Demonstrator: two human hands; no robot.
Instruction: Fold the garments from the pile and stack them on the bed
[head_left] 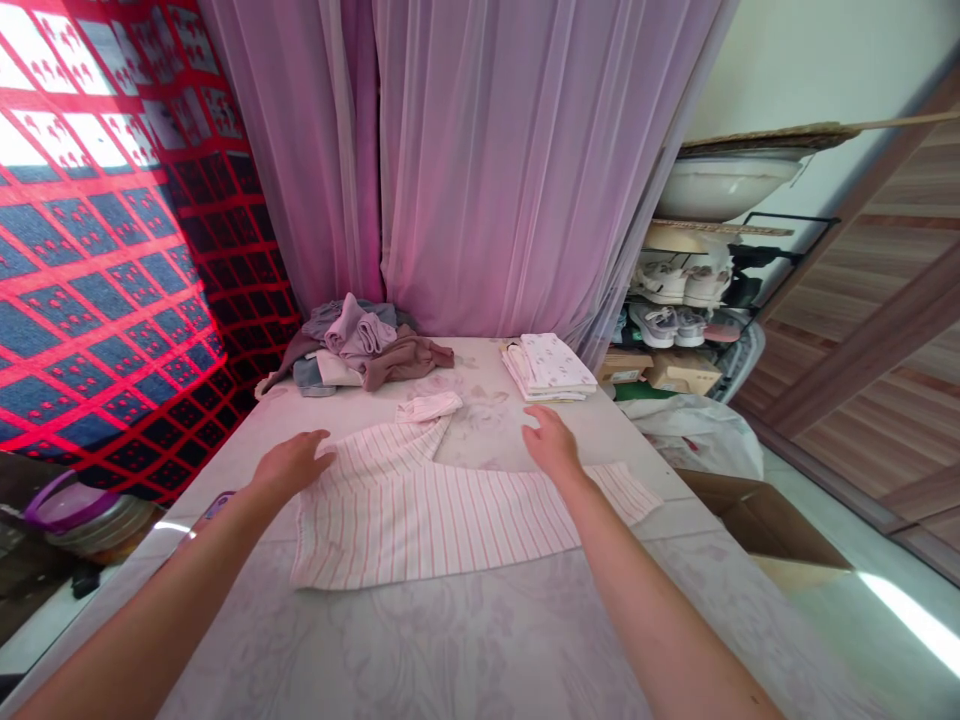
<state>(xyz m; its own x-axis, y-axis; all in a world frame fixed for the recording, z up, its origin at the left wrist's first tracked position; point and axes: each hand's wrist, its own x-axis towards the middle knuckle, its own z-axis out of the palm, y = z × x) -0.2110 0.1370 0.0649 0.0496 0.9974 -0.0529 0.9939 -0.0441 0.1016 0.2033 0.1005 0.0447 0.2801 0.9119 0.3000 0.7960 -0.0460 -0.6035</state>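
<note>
- cardboard box (757,520) on floor at right, contents hidden
- left hand (291,465), right hand (551,445): both open wide, holding nothing
- both hands at top edge of flat pink-striped cloth (420,530)

Pink-striped garment (435,530) on patterned bedsheet (450,650)

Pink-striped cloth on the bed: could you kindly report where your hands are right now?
Left hand open at the far edge of the pink-striped cloth. Right hand open just beyond it. Small white cloth at its far tip.
</note>
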